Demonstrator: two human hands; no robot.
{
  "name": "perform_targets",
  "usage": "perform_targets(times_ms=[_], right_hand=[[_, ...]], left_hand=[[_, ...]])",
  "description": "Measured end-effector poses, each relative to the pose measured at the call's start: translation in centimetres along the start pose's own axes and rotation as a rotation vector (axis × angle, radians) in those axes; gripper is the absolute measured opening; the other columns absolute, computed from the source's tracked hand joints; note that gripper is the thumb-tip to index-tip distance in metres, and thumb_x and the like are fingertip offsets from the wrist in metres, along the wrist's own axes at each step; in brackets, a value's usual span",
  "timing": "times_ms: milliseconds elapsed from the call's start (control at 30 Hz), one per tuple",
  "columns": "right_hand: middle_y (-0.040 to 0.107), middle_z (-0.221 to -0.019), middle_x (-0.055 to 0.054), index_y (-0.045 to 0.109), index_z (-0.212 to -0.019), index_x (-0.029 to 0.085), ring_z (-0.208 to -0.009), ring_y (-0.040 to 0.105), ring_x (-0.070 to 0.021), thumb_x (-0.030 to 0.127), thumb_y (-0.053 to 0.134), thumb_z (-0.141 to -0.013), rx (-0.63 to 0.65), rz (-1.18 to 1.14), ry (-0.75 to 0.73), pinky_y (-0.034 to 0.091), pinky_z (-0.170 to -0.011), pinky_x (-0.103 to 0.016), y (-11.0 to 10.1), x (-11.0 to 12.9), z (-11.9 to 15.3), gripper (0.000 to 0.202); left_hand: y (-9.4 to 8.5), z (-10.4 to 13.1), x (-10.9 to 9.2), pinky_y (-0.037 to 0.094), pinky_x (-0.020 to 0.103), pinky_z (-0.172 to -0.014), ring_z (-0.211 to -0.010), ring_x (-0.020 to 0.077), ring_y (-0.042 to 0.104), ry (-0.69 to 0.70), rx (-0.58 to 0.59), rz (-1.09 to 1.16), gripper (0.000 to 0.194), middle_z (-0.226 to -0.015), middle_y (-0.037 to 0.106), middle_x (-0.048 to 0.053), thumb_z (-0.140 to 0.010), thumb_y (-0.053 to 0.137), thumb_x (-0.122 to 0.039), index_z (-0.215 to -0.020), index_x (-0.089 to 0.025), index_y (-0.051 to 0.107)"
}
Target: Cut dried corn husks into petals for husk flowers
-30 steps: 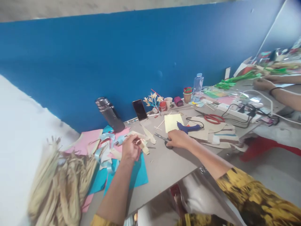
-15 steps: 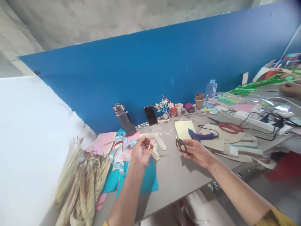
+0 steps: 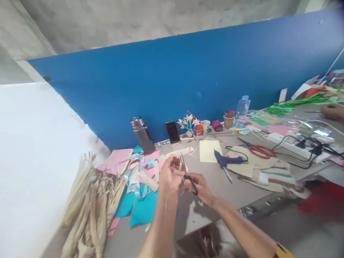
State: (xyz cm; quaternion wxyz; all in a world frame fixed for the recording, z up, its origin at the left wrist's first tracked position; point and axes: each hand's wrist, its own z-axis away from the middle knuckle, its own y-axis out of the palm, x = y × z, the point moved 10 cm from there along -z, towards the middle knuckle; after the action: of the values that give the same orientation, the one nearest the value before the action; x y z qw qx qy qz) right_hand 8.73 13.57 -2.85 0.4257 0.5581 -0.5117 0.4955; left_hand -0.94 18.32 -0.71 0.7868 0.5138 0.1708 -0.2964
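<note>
My right hand point(image 3: 197, 186) grips small black-handled scissors point(image 3: 191, 182), whose blades point up and away beside my left fingers. My left hand point(image 3: 173, 173) is palm up with its fingers curled round a small pale piece point(image 3: 180, 166), partly hidden. Both hands meet over the grey table point(image 3: 223, 204). Behind them lies a pale strip point(image 3: 180, 152). To the right are a yellow sheet point(image 3: 210, 150) and a blue glue gun point(image 3: 228, 159).
Dry husks point(image 3: 94, 211) hang at the left near teal sheets point(image 3: 143, 209). A dark flask point(image 3: 143, 135), a phone point(image 3: 172, 132) and a bottle point(image 3: 242, 111) stand along the blue wall. Red-handled scissors point(image 3: 262, 151) lie right; another person's hand point(image 3: 333, 111) shows far right.
My right hand has brought the scissors leftward to my left hand. My left hand has shifted slightly right. The view has tilted a little, and the glue gun's nozzle area shows more fully.
</note>
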Motion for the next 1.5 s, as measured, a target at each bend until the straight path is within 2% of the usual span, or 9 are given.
perform_targets(times_ms=[100,233,500,767,933,1000,1067,1200,1500], right_hand=[[0.048,-0.058,0.0,0.057,-0.061,0.016,-0.057,0.04,-0.012,0.072,0.059,-0.077,-0.032,-0.033,-0.047,0.029,-0.05,-0.023,-0.3,0.7,-0.1,0.059],[0.052,-0.058,0.0,0.059,-0.06,0.015,-0.056,0.042,-0.0118,0.067,0.062,-0.078,-0.06,-0.032,-0.025,0.031,-0.051,-0.022,-0.3,0.5,0.2,0.055],[0.054,-0.056,0.0,0.06,-0.059,0.016,-0.055,0.044,-0.0119,0.054,0.063,-0.08,-0.095,0.009,-0.011,0.031,-0.052,-0.023,-0.8,0.5,0.4,0.044],[0.056,-0.056,0.0,0.06,-0.058,0.015,-0.054,0.045,-0.0118,0.052,0.065,-0.08,-0.137,0.014,0.017,0.032,-0.052,-0.023,-1.7,-0.2,0.8,0.043],[0.05,-0.05,0.001,0.056,-0.054,0.016,-0.05,0.04,-0.0109,0.063,0.066,-0.075,-0.159,0.045,0.034,0.029,-0.049,-0.024,-1.6,-0.3,0.9,0.052],[0.052,-0.051,0.0,0.056,-0.054,0.016,-0.051,0.041,-0.0115,0.071,0.063,-0.074,-0.119,0.022,0.021,0.029,-0.049,-0.024,-1.4,-0.1,1.1,0.058],[0.059,-0.058,-0.003,0.06,-0.061,0.016,-0.054,0.046,-0.0127,0.077,0.057,-0.076,-0.017,-0.024,-0.005,0.032,-0.051,-0.024,-0.9,0.2,1.6,0.063],[0.066,-0.068,-0.006,0.067,-0.077,0.014,-0.058,0.049,-0.0129,0.079,0.05,-0.081,0.168,-0.054,-0.021,0.033,-0.053,-0.024,-0.7,0.6,2.8,0.067],[0.064,-0.061,-0.006,0.065,-0.067,0.013,-0.053,0.048,-0.0114,0.075,0.06,-0.078,0.14,0.012,0.005,0.031,-0.046,-0.022,-2.0,-0.5,3.5,0.063]], left_hand=[[0.1,0.0,0.5,0.048,0.028,-0.06,-0.059,0.0123,0.059,0.027,0.023,-0.034,0.015,-0.066,0.059,-0.002,-0.073,0.072,-0.017,-0.073,-0.018,0.057],[0.2,0.2,0.6,0.048,0.028,-0.057,-0.059,0.0136,0.06,0.077,0.083,-0.127,0.02,-0.068,0.061,-0.002,-0.069,0.076,-0.022,-0.075,-0.019,0.057],[0.1,1.3,0.7,0.049,0.028,-0.059,-0.07,0.0152,0.066,0.085,0.011,-0.167,0.019,-0.076,0.066,-0.001,-0.068,0.074,-0.016,-0.075,-0.02,0.057],[0.7,1.3,1.7,0.049,0.026,-0.056,-0.066,0.0144,0.065,0.049,0.029,-0.15,0.019,-0.073,0.065,-0.001,-0.07,0.073,-0.014,-0.075,-0.019,0.056],[0.7,1.1,1.8,0.048,0.027,-0.056,-0.065,0.0147,0.064,0.03,0.061,-0.156,0.019,-0.071,0.064,-0.001,-0.068,0.075,-0.016,-0.074,-0.018,0.057],[0.6,1.0,1.6,0.049,0.028,-0.058,-0.064,0.0141,0.063,0.014,0.087,-0.148,0.018,-0.069,0.063,-0.001,-0.068,0.075,-0.014,-0.072,-0.017,0.058],[0.6,1.0,1.4,0.051,0.028,-0.062,-0.064,0.0133,0.062,-0.002,0.132,-0.174,0.018,-0.067,0.063,-0.001,-0.066,0.075,-0.013,-0.071,-0.016,0.059],[0.5,1.3,0.8,0.052,0.029,-0.066,-0.065,0.013,0.063,0.004,0.218,-0.293,0.022,-0.068,0.066,0.0,-0.06,0.08,-0.015,-0.07,-0.015,0.061],[0.7,2.0,1.0,0.054,0.03,-0.066,-0.065,0.0136,0.063,0.05,0.281,-0.429,0.024,-0.066,0.067,0.0,-0.055,0.082,-0.019,-0.067,-0.015,0.061]])
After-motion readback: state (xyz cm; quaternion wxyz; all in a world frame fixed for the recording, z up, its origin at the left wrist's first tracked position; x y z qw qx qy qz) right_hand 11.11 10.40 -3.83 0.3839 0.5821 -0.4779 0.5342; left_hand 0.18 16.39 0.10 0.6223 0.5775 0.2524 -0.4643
